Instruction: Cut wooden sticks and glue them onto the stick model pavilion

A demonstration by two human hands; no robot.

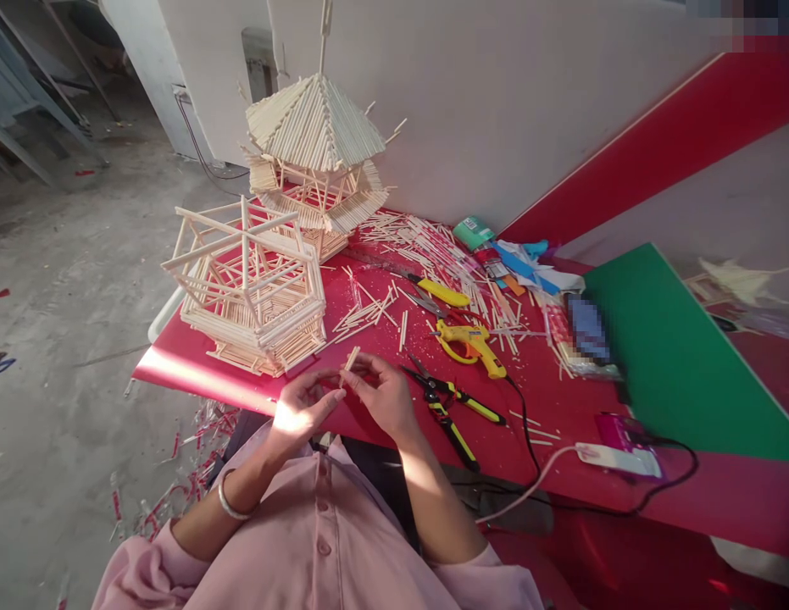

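A few short pale wooden sticks, side by side, stand up between my hands at the table's front edge. My right hand pinches them between thumb and fingers. Closed in from the other side, my left hand has its fingertips at their lower end, which is partly hidden. Just beyond my hands is an open-topped, many-sided stick frame on the red table. Behind it rises a stick pavilion with a pointed roof.
Right of my hands lie black-and-yellow cutters, a yellow glue gun with a black cord, and a yellow-handled knife. Loose sticks spread along the back. A white power strip and a green board are farther right.
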